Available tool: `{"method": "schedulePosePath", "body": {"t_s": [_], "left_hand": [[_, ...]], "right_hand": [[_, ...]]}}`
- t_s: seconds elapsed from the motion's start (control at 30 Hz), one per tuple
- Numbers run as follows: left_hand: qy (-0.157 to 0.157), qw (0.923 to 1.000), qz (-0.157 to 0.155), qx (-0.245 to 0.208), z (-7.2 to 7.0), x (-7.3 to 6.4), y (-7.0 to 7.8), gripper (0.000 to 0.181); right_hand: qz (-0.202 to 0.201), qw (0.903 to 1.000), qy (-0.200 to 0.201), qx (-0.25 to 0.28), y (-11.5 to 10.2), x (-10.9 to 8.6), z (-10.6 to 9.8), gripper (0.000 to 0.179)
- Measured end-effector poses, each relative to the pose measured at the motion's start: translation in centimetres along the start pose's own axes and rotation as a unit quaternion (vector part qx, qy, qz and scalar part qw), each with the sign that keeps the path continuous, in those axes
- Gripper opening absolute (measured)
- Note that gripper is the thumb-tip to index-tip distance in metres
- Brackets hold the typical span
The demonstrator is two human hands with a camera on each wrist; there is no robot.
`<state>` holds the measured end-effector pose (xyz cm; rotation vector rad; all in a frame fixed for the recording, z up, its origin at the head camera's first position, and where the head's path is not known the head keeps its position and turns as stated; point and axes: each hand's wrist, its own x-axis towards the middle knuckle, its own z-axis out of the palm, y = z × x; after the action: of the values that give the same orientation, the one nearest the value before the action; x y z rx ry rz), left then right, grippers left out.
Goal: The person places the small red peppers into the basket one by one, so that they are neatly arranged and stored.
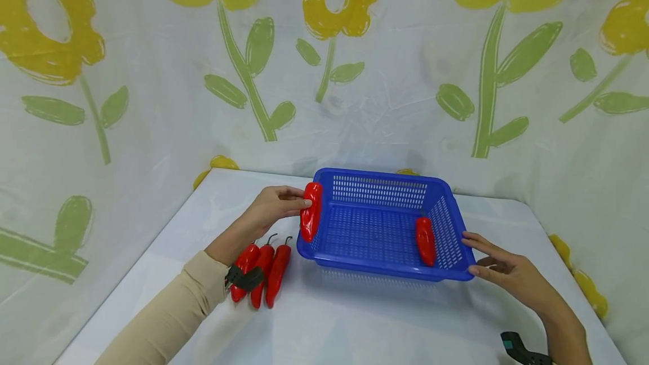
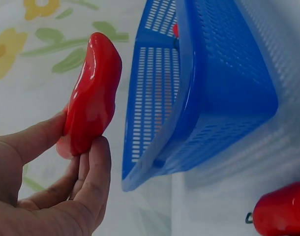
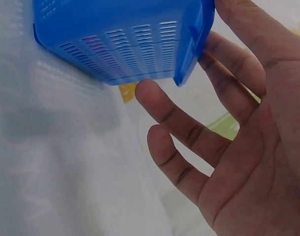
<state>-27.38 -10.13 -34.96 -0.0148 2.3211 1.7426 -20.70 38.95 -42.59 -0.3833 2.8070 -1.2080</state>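
My left hand [image 1: 278, 204] pinches a glossy red chili pepper [image 1: 311, 216] between thumb and fingertips, at the left rim of a blue plastic basket [image 1: 375, 266]. The left wrist view shows this pepper [image 2: 93, 93] upright beside the basket wall [image 2: 228, 73], apart from it. Another red chili pepper [image 1: 425, 241] lies inside the basket at the right. At the basket's right rim, my right hand [image 1: 512, 272] touches the edge with extended thumb and fingers. In the right wrist view, the ring and little fingers [image 3: 177, 162] hang free of the basket [image 3: 125, 44].
Several red chili peppers with dark stems [image 1: 278, 272] lie side by side on the white table [image 1: 345, 325], left of the basket, partly behind the left wrist. A flower-printed cloth [image 1: 395, 72] hangs behind the table.
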Motion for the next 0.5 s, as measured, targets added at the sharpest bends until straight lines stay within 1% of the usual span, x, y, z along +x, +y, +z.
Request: {"method": "schedulePosePath", "body": {"t_s": [0.13, 0.23, 0.4, 0.5], "left_hand": [[-0.014, 0.9997, -0.016, -0.013, 1.0, 0.7, 0.6, 0.049], [-0.015, 0.9995, -0.023, -0.016, 1.7, 1.3, 0.9, 0.049], [-0.028, 0.9991, -0.027, -0.019, 2.9, 2.4, 1.3, 0.049], [-0.043, 0.9984, -0.031, -0.022, 3.7, 3.0, 1.4, 0.050]], "right_hand": [[0.001, 1.0000, 0.001, -0.001, 0.1, 0.0, 0.0, 0.059], [0.004, 1.0000, 0.001, 0.003, 0.1, 0.0, 0.1, 0.059], [0.004, 1.0000, 0.002, 0.003, 0.1, 0.1, 0.1, 0.059], [0.004, 1.0000, 0.001, 0.004, 0.0, 0.2, 0.0, 0.058]]}}
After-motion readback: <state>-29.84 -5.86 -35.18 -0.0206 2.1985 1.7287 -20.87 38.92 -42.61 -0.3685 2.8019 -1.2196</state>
